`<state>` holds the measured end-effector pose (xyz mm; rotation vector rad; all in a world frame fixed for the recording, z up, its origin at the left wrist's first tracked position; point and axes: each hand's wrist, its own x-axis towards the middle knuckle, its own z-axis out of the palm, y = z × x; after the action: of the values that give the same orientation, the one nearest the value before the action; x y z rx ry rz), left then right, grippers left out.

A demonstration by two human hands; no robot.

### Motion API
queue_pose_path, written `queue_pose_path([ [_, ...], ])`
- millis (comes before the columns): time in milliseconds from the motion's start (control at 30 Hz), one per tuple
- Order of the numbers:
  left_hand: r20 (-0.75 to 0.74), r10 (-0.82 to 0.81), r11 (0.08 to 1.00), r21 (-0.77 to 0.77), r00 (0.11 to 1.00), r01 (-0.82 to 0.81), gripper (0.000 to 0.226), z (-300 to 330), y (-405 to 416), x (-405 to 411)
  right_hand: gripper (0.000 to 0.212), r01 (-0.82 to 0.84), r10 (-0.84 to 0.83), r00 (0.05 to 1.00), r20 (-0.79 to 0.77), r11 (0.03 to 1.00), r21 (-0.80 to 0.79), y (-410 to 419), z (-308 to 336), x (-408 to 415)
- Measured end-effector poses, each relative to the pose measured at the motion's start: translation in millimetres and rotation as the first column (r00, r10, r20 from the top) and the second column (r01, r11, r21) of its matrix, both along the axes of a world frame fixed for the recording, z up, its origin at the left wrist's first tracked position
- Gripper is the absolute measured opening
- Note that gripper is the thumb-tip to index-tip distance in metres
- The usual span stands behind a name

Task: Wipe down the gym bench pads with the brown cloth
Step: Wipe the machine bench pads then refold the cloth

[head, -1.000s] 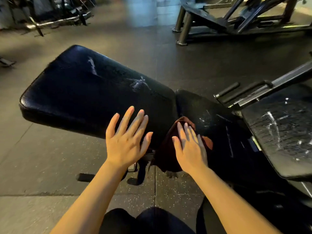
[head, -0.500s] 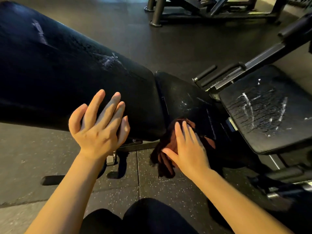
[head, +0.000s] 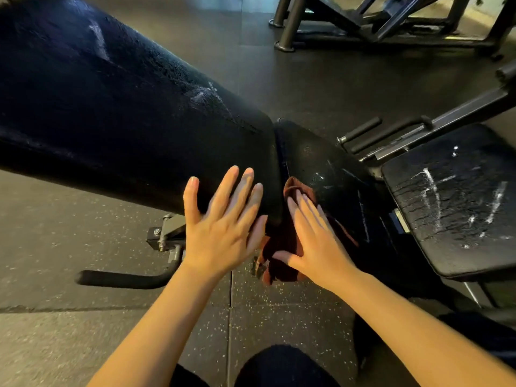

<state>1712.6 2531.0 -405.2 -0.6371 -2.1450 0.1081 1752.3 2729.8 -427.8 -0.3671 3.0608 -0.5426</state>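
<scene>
R hand [head: 315, 241] lies flat, fingers straight and close together, pressing the brown cloth [head: 282, 247] onto the near side of the seat pad [head: 335, 185]. Thumb sticks out left across the cloth's lower part. Cloth sits under the palm and fingers, w/ a bunched fold poking out past the fingertips right at the gap between the two pads, and a crumpled end hanging below the thumb over the pad's edge. Colour is rusty red-brown, darker in the folds.

L hand [head: 223, 227] just beside the R one, fingers spread and straight, palm down over the near edge of the back pad [head: 111, 107]; can't tell if it actually touches the pad. It holds nothing and isn't on the cloth.

Back pad is big, black, shiny, w/ whitish scuffs and a fine speckled sheen along the top. Seat pad also black, few pale scratch marks near the cloth.

To the right, apart from the hands, a second bench pad [head: 452, 196] w/ cracked surface and white streaks. Below the L hand, a metal bracket [head: 164, 233] and a black handle [head: 122, 277] over the speckled rubber floor [head: 55, 344].
</scene>
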Motion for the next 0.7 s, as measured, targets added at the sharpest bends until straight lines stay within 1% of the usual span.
queue_pose_path([
  [67, 0.029, 0.029, 1.000, -0.011, 0.999, -0.029, 0.046, -5.9, 9.0, 2.7, 0.102, -0.087, 0.087, 0.996, -0.019, 0.996, -0.017, 19.9, -11.2, 5.0],
  [133, 0.013, 0.047, 0.999, 0.001, 0.999, -0.047, 0.048, -10.3, 13.1, 4.2, 0.095, -0.141, 0.141, 0.988, -0.068, 0.990, 0.000, 46.9, -27.6, 9.7],
  [200, 0.000, 0.053, 0.999, -0.009, 0.999, -0.053, 0.052, -15.5, 14.7, 6.9, 0.091, -0.150, 0.150, 0.983, -0.104, 0.989, 0.014, 77.7, -47.9, 18.8],
  [267, 0.010, 0.069, 0.996, -0.050, 0.998, -0.068, 0.057, -22.9, 17.6, 9.9, 0.091, -0.141, 0.144, 0.982, -0.121, 0.989, 0.035, 108.7, -64.9, 30.4],
  [333, 0.045, 0.093, 0.993, -0.080, 0.995, -0.089, 0.062, -30.8, 20.1, 14.4, 0.101, -0.127, 0.132, 0.988, -0.081, 0.990, 0.057, 135.9, -80.7, 41.8],
  [400, 0.057, 0.120, 0.990, -0.085, 0.991, -0.115, 0.065, -32.8, 22.9, 14.8, 0.118, -0.114, 0.115, 0.993, -0.016, 0.991, 0.068, 147.1, -85.0, 45.8],
  [433, 0.070, 0.129, 0.988, -0.093, 0.989, -0.123, 0.066, -31.2, 24.7, 15.1, 0.122, -0.106, 0.105, 0.994, 0.012, 0.991, 0.085, 145.7, -82.7, 45.0],
  [467, 0.088, 0.140, 0.986, -0.098, 0.986, -0.131, 0.065, -29.0, 27.1, 14.5, 0.119, -0.109, 0.105, 0.993, 0.046, 0.988, 0.113, 141.1, -77.8, 44.2],
  [533, 0.127, 0.171, 0.983, -0.085, 0.977, -0.161, 0.064, -25.0, 33.6, 13.5, 0.105, -0.115, 0.103, 0.991, 0.088, 0.983, 0.141, 124.9, -65.9, 41.3],
  [567, 0.148, 0.186, 0.981, -0.083, 0.971, -0.176, 0.063, -23.9, 37.3, 14.6, 0.102, -0.110, 0.101, 0.992, 0.074, 0.984, 0.138, 113.6, -59.2, 38.8],
  [633, 0.192, 0.206, 0.977, -0.089, 0.959, -0.192, 0.062, -23.1, 42.9, 18.8, 0.102, -0.099, 0.100, 0.995, -0.009, 0.991, 0.095, 81.0, -50.0, 28.1],
  [700, 0.223, 0.205, 0.978, -0.078, 0.953, -0.192, 0.062, -20.5, 44.7, 22.6, 0.102, -0.101, 0.104, 0.981, -0.164, 0.994, 0.031, 50.4, -42.3, 16.0],
])
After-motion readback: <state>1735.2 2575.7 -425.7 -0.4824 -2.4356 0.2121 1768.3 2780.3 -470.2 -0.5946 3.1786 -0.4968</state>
